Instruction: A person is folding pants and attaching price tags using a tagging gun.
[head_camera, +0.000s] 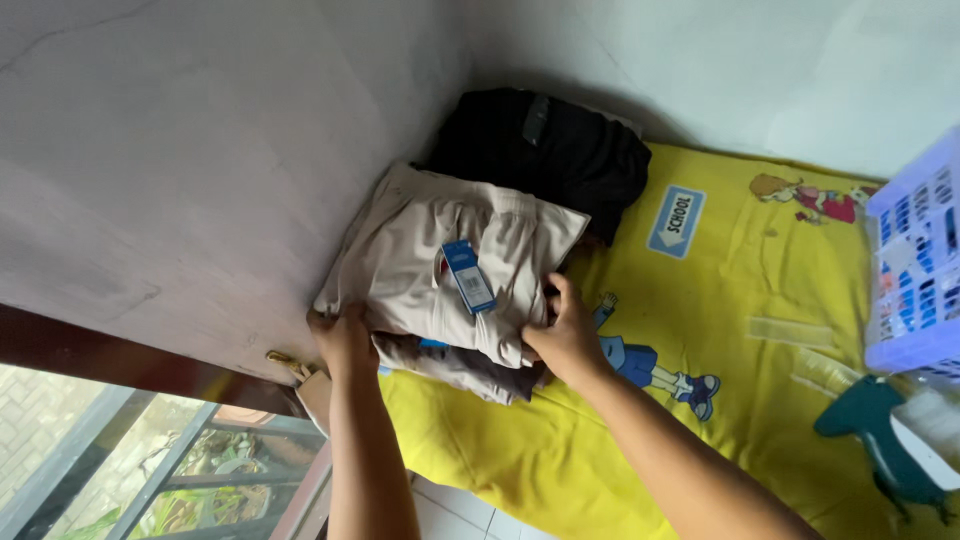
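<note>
1. The left hand presses on the near-left corner of a folded beige garment; its fingers lie flat and close together on the cloth, gripping nothing that I can see.
2. The right hand sits at the garment's near-right edge, its fingers curled over the fold and pinching the cloth (the thumb's side is hidden, so how firm the pinch is I cannot tell).
3. The beige garment lies directly between the two hands and stretches away from the fingertips toward the wall; its long axis runs from the left fingers up and across to the far right. Both hands touch it, so neither is nearer.
4. Under the fingers, one grey-brown folded piece shows below the beige one, its edge sticking out toward the wrists.
5. Beyond the fingertips, touching the beige garment's far edge, lies one black folded garment in the wall corner. That makes three folded pieces in all.
6. One blue hang tag rests on the beige cloth, between the hands and just ahead of the right fingers.
7. All of it lies on one yellow cartoon-print sheet. Well off to the right of the right hand stand one pale lilac basket and one dark green tool.
</note>
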